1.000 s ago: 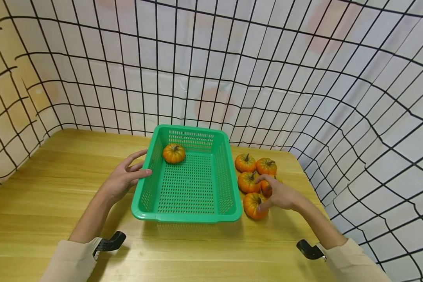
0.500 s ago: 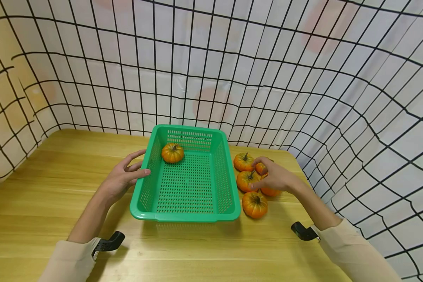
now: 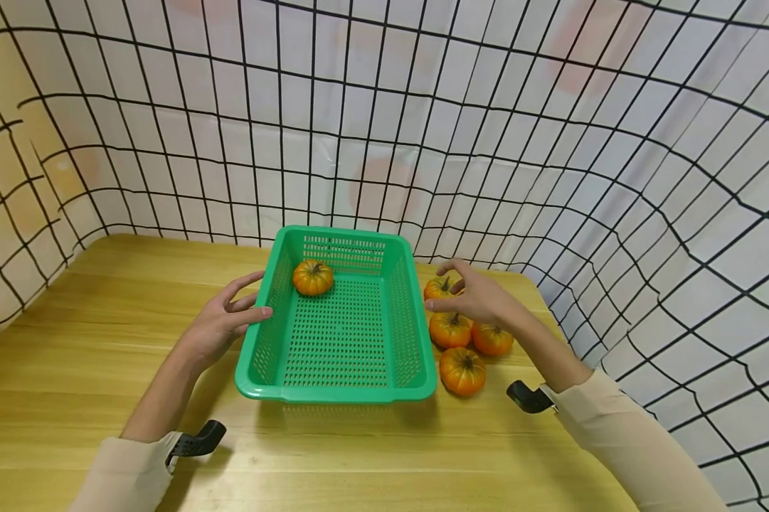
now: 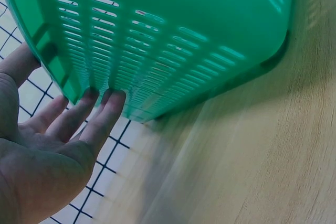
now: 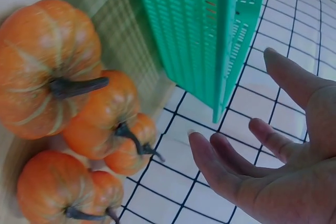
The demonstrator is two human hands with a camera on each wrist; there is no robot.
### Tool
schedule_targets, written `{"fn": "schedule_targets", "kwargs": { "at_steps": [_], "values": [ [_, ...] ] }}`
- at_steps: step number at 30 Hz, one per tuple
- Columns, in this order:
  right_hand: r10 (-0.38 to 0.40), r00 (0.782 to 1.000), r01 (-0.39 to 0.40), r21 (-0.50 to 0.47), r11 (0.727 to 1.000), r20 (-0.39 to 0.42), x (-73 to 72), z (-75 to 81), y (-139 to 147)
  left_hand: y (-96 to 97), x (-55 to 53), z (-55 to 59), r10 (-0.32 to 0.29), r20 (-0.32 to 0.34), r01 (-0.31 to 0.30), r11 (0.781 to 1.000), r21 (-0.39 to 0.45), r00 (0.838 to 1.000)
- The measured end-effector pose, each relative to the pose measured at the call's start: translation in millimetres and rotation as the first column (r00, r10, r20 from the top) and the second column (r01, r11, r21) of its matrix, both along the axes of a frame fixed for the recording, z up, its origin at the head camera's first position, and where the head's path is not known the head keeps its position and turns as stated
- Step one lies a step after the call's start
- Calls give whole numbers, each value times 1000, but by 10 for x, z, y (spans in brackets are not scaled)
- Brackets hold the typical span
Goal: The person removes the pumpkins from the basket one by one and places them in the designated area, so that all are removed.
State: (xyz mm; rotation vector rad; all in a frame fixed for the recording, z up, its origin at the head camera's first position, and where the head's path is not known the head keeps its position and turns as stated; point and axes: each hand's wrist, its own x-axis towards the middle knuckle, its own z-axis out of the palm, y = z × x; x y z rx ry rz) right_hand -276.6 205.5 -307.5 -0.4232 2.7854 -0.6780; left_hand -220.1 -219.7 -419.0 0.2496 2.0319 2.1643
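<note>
A green plastic basket (image 3: 336, 395) with slotted walls stands on the wooden table, one small orange pumpkin (image 3: 313, 277) in its back left corner. My left hand (image 3: 220, 323) holds the basket's left side, thumb over the rim and fingertips against the outer wall (image 4: 152, 56), as the left wrist view shows. To the right of the basket sit several more pumpkins (image 3: 462, 371) in a cluster. My right hand (image 3: 476, 295) hovers over the back of that cluster, partly covering it, fingers curved and apart. Nothing lies between them in the right wrist view, where stemmed pumpkins (image 5: 52, 69) line the left.
A white sheet with a black grid (image 3: 352, 142) hangs behind the table and along both sides. The wooden tabletop (image 3: 333, 455) extends in front of the basket and to its left (image 3: 102, 320). Black wrist devices (image 3: 528, 397) sit at both sleeves.
My right hand has moved from the front pumpkins back and leftward over the rearmost ones, near the basket's right rim. The left hand and basket hold their place.
</note>
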Motion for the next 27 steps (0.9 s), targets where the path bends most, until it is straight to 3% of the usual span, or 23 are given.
{"fn": "schedule_targets", "kwargs": {
  "at_steps": [17,27],
  "values": [
    [32,997,-39,-84,996,-74,-55,114,-487,7,0,4,1,-11,-1,1000,-7,1000],
    [76,993,-89,-143,986,-95,-141,83,-855,4,-3,-7,-1,-11,1,1000,4,1000]
  ]
}}
